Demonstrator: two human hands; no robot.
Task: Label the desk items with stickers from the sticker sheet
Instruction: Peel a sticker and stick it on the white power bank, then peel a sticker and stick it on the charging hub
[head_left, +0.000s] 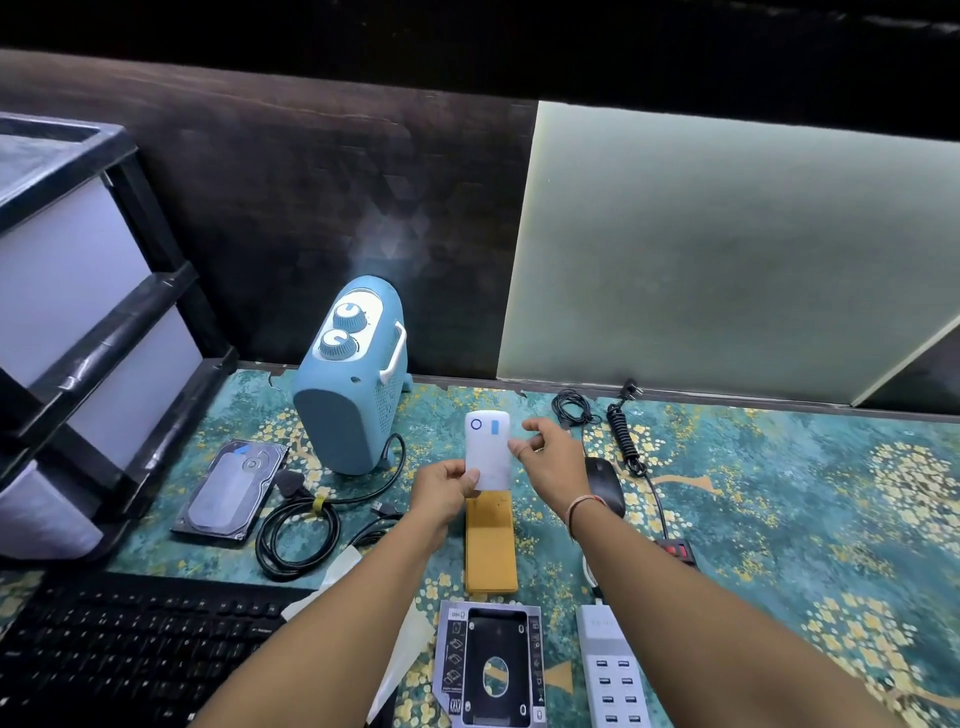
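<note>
The left hand (445, 486) grips the near end of a white power bank (487, 451) between thumb and curled fingers, holding it lifted above the bench (779, 493). The power bank is a slim rounded white slab; at its far end sit a dark blue ring and, beside it, a small light blue rectangle that may be a sticker. The right hand (550, 462) is at the power bank's right edge, its thumb and forefinger pinched together against that edge; whether they hold anything between them cannot be told. A thin bracelet circles the right wrist. Directly below the power bank, on the patterned teal and gold bench, lies a yellow sticker sheet (491, 543). Nearer the viewer than the power bank lie a silver drive caddy (488, 667) and, to its right, a white multi-port charger (613, 670). Left of the power bank stands a pale blue heater (350, 384) with two dials, and further left a hard drive (231, 491) lies flat beside a coiled black cable (298, 535). Just right of the power bank, past the right hand, sits a black mouse (605, 486).
</note>
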